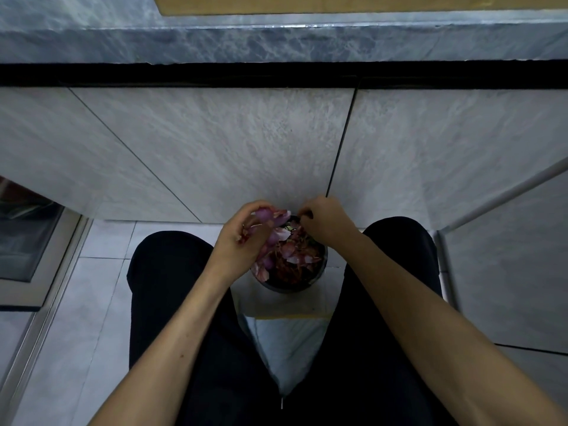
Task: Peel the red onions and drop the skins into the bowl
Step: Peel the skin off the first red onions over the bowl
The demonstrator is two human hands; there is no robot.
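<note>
A dark round bowl [287,286] stands on the floor between my knees, heaped with reddish-purple onion skins [295,256]. My left hand [242,233] hovers over the bowl's left side, its fingers curled round a small red onion [266,217] with loose skin hanging from it. My right hand [322,219] is just to the right of the onion, above the bowl's far rim, and pinches a bit of skin at the onion's tip. My right fingertips are partly hidden.
A grey marbled cabinet front [230,149] rises right behind the bowl, under a marble counter edge [276,41]. My knees in black trousers [172,265] flank the bowl. A white bag [285,339] lies between my legs. A framed panel [27,241] leans at the left.
</note>
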